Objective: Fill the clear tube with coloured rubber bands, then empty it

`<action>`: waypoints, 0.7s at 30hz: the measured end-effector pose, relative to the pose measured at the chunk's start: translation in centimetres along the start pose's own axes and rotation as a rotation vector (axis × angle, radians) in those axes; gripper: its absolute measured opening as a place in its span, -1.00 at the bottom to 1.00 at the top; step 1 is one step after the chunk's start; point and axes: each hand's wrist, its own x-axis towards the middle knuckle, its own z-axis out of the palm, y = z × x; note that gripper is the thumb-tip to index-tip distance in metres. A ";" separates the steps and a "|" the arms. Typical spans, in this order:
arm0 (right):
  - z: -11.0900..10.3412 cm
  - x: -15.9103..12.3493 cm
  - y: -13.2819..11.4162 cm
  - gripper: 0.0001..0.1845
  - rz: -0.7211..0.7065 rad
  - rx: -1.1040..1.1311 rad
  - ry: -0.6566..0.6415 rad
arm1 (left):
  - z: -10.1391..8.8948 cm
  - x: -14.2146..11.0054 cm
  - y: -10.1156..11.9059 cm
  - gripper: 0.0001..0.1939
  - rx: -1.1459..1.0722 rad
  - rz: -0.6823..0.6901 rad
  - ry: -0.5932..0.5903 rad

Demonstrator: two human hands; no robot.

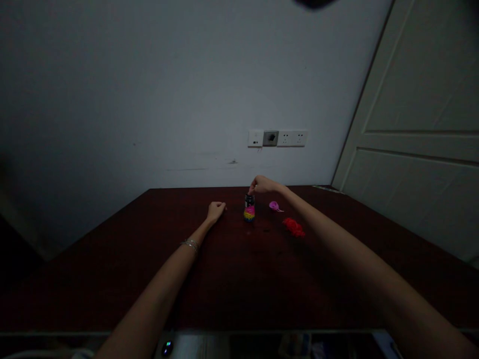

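A small jar (249, 211) stands upright on the table, dark at the neck with pink, yellow and bluish bands below. My right hand (262, 184) is above it, fingers pinched together and pointing down at its mouth. Whatever those fingertips hold, if anything, is too small to make out. To the left of the jar, my left hand (216, 211) rests on the tabletop with its fingers curled in, apart from the jar. A round purple-pink piece (274, 205) with a thin pale tail lies right of the jar. Nearer me is a tangled bright red bundle (294, 227), its material unclear.
The dark red-brown table (232, 279) reaches back to a pale wall (149, 99). Several sockets and switches (277, 138) are set in that wall. A panelled door (415, 134) borders the right side. Below the front edge, various items (295, 345) show dimly.
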 end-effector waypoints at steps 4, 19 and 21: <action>-0.2 -0.1 -0.5 -0.77 0.005 -0.079 -0.012 | -0.1 -0.1 0.2 -0.71 0.023 0.012 -0.017; -0.8 -3.2 1.1 -0.76 -0.121 0.201 0.117 | 0.1 0.6 -0.7 -0.73 0.010 0.023 0.008; 0.3 -5.2 2.0 -0.76 -0.159 0.263 -0.013 | 0.2 0.7 -0.9 -0.73 0.011 0.026 0.010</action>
